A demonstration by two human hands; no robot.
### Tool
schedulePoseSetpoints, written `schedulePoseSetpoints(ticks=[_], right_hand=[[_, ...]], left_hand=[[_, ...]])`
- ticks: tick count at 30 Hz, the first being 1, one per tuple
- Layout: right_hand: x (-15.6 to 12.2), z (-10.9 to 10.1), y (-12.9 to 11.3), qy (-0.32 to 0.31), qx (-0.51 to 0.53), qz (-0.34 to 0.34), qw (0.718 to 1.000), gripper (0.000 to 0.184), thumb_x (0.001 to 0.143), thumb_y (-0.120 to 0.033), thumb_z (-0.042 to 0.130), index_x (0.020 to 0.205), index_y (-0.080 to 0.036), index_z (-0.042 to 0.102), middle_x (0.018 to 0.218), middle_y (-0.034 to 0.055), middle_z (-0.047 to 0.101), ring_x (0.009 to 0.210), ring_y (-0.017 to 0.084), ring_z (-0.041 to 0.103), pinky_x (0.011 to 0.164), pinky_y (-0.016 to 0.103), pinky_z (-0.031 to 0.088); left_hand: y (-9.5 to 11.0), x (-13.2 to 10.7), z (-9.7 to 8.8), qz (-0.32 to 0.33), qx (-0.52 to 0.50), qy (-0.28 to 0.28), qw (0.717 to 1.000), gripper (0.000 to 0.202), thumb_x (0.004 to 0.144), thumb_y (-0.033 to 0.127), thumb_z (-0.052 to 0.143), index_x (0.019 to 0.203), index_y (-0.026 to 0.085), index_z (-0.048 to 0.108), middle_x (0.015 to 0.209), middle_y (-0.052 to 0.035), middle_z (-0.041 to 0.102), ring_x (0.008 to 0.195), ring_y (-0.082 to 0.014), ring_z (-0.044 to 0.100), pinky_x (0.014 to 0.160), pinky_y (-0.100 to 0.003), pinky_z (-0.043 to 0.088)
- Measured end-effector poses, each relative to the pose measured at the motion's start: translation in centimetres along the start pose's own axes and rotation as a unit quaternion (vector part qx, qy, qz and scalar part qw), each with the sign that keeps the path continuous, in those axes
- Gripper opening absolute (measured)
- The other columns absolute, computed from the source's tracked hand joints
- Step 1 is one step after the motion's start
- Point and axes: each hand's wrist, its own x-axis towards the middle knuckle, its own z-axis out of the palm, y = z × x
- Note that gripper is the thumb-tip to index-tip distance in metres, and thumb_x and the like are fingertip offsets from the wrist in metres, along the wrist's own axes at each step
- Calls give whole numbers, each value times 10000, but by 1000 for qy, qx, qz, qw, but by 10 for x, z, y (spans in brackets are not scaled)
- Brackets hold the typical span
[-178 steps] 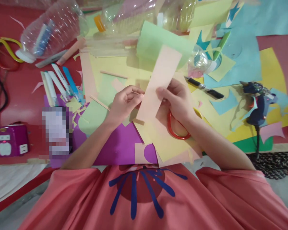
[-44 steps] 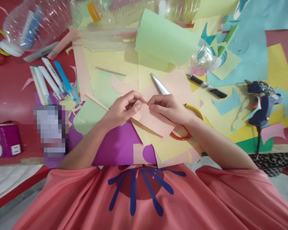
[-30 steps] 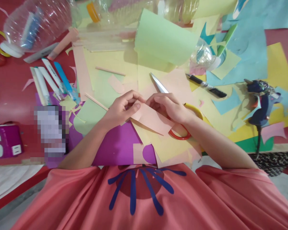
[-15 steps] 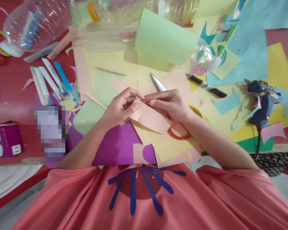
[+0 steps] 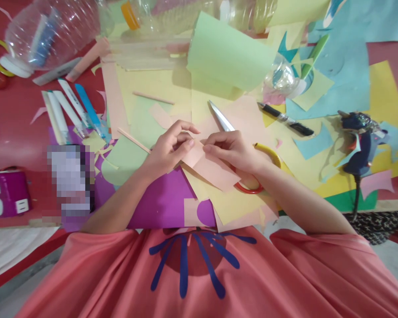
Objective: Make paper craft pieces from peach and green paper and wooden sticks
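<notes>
A piece of light pink paper (image 5: 215, 167) is held between my two hands over the middle of the table. My left hand (image 5: 169, 148) pinches its left end between thumb and fingers. My right hand (image 5: 235, 149) pinches the upper edge, thumb on top. A crease or bend shows near the left end. Scissors (image 5: 221, 115) lie partly under my right hand, their blades pointing away and one handle loop red, the other yellow. Beneath the paper are yellow sheets (image 5: 215, 198) and a purple sheet (image 5: 159, 198).
A rolled green paper (image 5: 228, 55) and plastic bottles (image 5: 59, 35) lie at the back. Markers (image 5: 64, 110) are on the left, near a purple box (image 5: 8, 194). To the right are a black pen (image 5: 285, 118), a dark blue glue gun (image 5: 361, 145) and paper scraps (image 5: 313, 139).
My right hand has drawn slightly away from the left, and its fingers have curled in. The pink paper has shifted a little and now shows a bend near its left end.
</notes>
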Motion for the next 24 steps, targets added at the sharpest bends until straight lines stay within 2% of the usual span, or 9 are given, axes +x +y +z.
schedulePoseSetpoints(ticks=[7,12,17,24], right_hand=[[0,0,-1,-2,-18,10,1000,207,804,-317,603,683,-150,607,590,-24,503,535,68,401,463,220,286],[-1,2,-2,6,-13,6,1000,214,791,-316,596,665,-144,613,589,-15,515,542,75,413,469,228,307],[-1,2,-3,57,-4,-33,998,198,799,-277,588,637,-164,590,618,-2,557,581,90,462,523,237,378],[-1,-1,-3,59,-21,-37,997,206,809,-276,572,630,-174,569,607,-11,545,566,85,462,538,235,409]], left_hand=[[-1,-2,3,7,12,31,999,160,871,261,554,1026,246,590,545,71,452,435,-74,339,434,-228,293],[-1,-2,4,7,1,31,999,182,866,263,557,1046,246,582,542,78,448,430,-68,331,428,-222,290],[-1,1,1,13,2,59,998,198,843,279,586,1036,237,574,613,58,534,475,-69,418,468,-216,367],[-8,1,0,62,17,93,994,173,872,299,614,1032,243,584,678,47,602,585,-73,541,557,-200,441]])
